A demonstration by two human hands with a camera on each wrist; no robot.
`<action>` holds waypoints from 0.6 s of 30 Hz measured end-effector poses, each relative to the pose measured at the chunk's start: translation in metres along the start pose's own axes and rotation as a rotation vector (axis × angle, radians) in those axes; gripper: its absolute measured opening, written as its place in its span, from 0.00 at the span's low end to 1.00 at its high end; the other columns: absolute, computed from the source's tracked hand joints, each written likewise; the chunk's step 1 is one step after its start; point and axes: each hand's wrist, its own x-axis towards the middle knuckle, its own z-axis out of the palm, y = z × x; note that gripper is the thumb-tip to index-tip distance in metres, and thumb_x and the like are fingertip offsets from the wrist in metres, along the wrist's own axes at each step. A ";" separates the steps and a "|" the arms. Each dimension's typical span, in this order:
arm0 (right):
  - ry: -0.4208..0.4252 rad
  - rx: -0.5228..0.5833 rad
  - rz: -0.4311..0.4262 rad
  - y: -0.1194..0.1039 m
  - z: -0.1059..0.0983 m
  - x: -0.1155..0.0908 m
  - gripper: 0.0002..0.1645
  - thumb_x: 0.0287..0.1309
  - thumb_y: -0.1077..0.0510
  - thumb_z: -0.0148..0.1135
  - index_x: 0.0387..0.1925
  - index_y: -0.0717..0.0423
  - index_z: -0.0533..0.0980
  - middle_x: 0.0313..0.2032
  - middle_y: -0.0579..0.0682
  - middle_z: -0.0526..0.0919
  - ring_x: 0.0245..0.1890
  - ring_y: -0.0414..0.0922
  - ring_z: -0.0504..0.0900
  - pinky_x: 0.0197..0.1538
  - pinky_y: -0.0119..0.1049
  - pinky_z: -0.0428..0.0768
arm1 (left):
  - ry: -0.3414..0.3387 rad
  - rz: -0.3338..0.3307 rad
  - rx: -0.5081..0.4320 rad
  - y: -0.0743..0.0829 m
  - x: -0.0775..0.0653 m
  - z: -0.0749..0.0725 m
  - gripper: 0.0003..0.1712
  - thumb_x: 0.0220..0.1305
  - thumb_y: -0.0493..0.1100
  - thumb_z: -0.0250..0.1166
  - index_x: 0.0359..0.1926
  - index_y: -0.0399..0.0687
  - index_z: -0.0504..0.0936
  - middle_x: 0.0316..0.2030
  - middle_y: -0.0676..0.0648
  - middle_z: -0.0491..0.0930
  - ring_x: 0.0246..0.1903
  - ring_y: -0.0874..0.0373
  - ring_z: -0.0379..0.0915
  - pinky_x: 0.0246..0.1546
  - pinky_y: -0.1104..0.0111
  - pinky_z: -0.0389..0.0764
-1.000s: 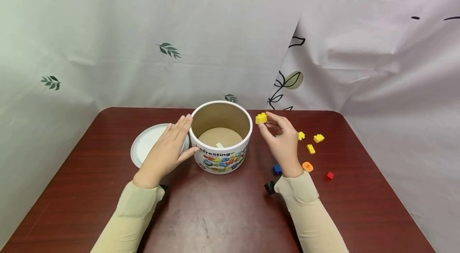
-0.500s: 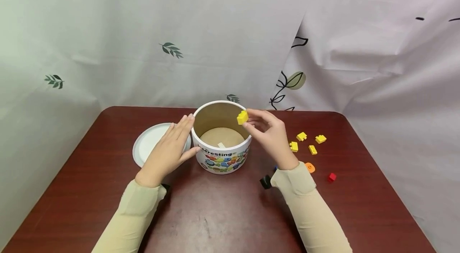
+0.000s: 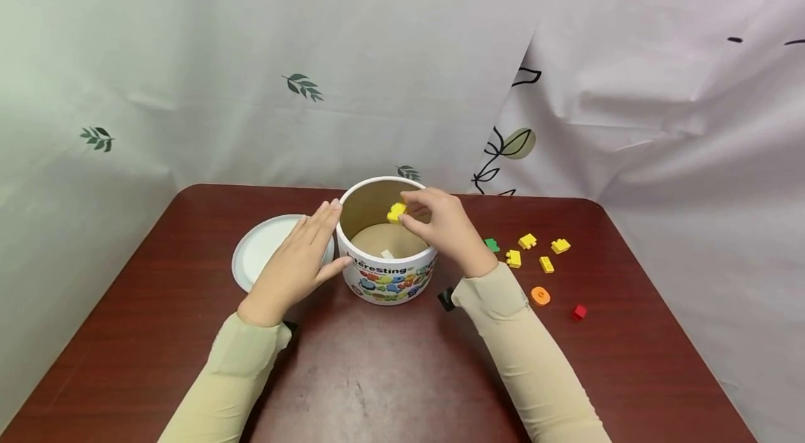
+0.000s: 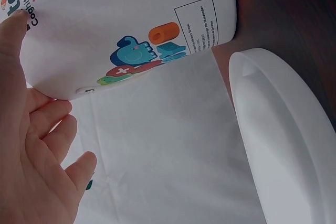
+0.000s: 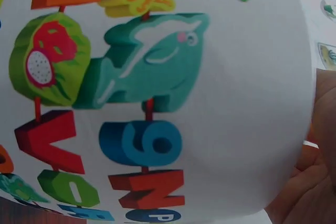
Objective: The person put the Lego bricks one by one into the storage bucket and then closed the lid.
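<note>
A round white tub point(image 3: 387, 281) with colourful letters and animals printed on its side stands near the back of the table. Over its mouth, my right hand point(image 3: 443, 223) pinches a yellow toy brick point(image 3: 396, 212) between thumb and fingertips. My left hand point(image 3: 298, 258) lies against the tub's left side with straight fingers, thumb spread along the printed wall. The left wrist view shows the left fingers point(image 4: 58, 124) at the printed tub point(image 4: 147, 30). In the right wrist view the tub's side point(image 5: 247, 103) fills most of the picture and the brick is hidden.
A white lid point(image 3: 260, 247) lies left of the tub, partly behind the left hand. To the right are several yellow bricks point(image 3: 527, 241), a green piece point(image 3: 492, 244), an orange round piece point(image 3: 540, 296) and a red piece point(image 3: 579, 311). A patterned cloth point(image 3: 402, 66) hangs behind the table point(image 3: 377, 373).
My right hand has carried the yellow brick leftward, from beside the tub to over its mouth. The left hand keeps its place on the tub's side.
</note>
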 end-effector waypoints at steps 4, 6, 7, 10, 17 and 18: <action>0.034 -0.019 -0.008 0.000 0.001 0.000 0.21 0.61 0.61 0.71 0.54 0.66 0.82 0.47 0.59 0.85 0.44 0.50 0.87 0.49 0.40 0.86 | -0.010 -0.004 -0.006 0.000 0.000 0.000 0.52 0.67 0.59 0.67 0.79 0.38 0.54 0.78 0.40 0.54 0.78 0.47 0.47 0.75 0.47 0.52; 0.069 -0.008 -0.014 0.001 -0.001 -0.001 0.18 0.62 0.61 0.70 0.52 0.66 0.83 0.46 0.58 0.85 0.43 0.50 0.87 0.49 0.40 0.86 | -0.013 -0.008 -0.007 0.000 0.000 0.000 0.52 0.67 0.59 0.67 0.79 0.39 0.53 0.78 0.41 0.54 0.78 0.48 0.47 0.76 0.47 0.52; 0.089 -0.006 -0.021 0.001 -0.002 -0.002 0.17 0.62 0.62 0.70 0.51 0.65 0.83 0.44 0.57 0.86 0.42 0.49 0.87 0.48 0.40 0.86 | -0.013 -0.009 -0.006 0.000 0.000 0.000 0.52 0.67 0.59 0.67 0.79 0.39 0.53 0.78 0.41 0.54 0.78 0.48 0.47 0.76 0.47 0.52; 0.162 -0.009 -0.062 0.006 -0.007 -0.006 0.12 0.62 0.62 0.68 0.46 0.64 0.85 0.40 0.54 0.86 0.39 0.47 0.86 0.44 0.41 0.85 | -0.012 -0.009 -0.005 0.000 0.000 0.000 0.52 0.67 0.59 0.67 0.79 0.39 0.53 0.78 0.41 0.53 0.78 0.48 0.46 0.76 0.48 0.51; 0.224 -0.009 -0.094 0.010 -0.031 -0.022 0.09 0.62 0.63 0.67 0.43 0.59 0.86 0.39 0.50 0.87 0.42 0.46 0.83 0.47 0.44 0.81 | -0.019 -0.015 -0.007 0.000 0.000 0.000 0.51 0.67 0.58 0.66 0.79 0.38 0.53 0.78 0.41 0.53 0.78 0.48 0.46 0.76 0.49 0.51; 0.217 -0.011 -0.086 0.012 -0.034 -0.025 0.09 0.62 0.63 0.67 0.43 0.59 0.86 0.40 0.50 0.87 0.43 0.46 0.83 0.49 0.44 0.80 | -0.021 -0.017 -0.006 0.000 0.000 0.000 0.51 0.67 0.59 0.66 0.79 0.38 0.53 0.78 0.41 0.53 0.78 0.48 0.46 0.76 0.49 0.51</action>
